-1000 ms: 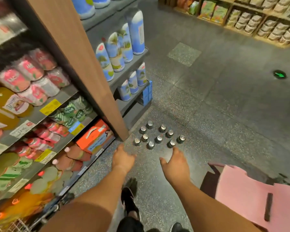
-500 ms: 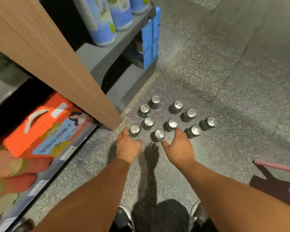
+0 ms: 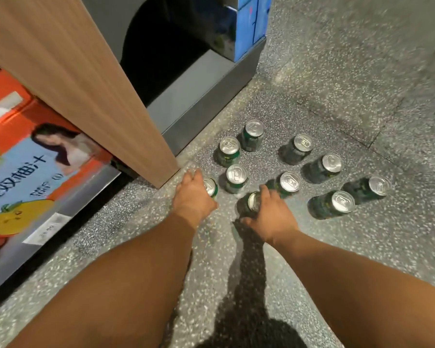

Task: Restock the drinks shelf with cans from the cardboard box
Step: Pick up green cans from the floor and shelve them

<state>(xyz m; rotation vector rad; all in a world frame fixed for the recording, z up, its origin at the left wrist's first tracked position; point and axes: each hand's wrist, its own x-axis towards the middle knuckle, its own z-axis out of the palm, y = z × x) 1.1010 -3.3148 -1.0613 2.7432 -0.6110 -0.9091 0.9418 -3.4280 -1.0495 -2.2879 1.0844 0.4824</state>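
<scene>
Ten green cans [image 3: 289, 182] stood on the floor beside the wooden shelf end [image 3: 91, 79]. Left hand [image 3: 194, 199] and right hand [image 3: 271, 212] each curled round a nearest can. Risk, judged: close-packed neighbours toppled by knuckles on lifting.

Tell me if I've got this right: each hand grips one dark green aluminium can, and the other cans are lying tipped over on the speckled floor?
Not quite. The head view shows the other dark green aluminium cans standing upright on the speckled floor. The left hand and right hand each grip one.
</scene>
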